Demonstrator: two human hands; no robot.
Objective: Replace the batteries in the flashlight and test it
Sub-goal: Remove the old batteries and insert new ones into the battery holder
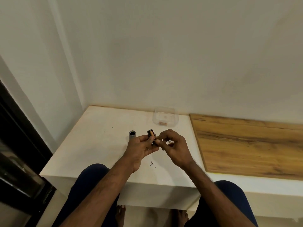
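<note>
Nearest, two bare forearms reach up from 6 o'clock over a pair of dark-trousered knees to meet above a white table (101,145). Counting things: one black battery holder (151,136), one grey flashlight tube (132,135), one clear plastic box (165,117), and a small scatter of dark specks (152,164) on the tabletop just this side of the hands.

Left hand (141,150) lies palm-up, fingers curled closed round the lower end of the holder. Right hand (174,147) pinches in narrowly from 3 o'clock — thumb and forefinger tips touch the holder's side; what they pinch is too small to make out.

Holder's long axis runs nearly upright, tipped slightly, its open end towards 12 o'clock, with copper-coloured cells showing inside.

Just beyond the left fingers, at 11 o'clock, the tube stands upright on the table, dark mouth facing up. Farther on, at 1 o'clock by the wall, sits the box — something small and reddish lies in it.
</note>
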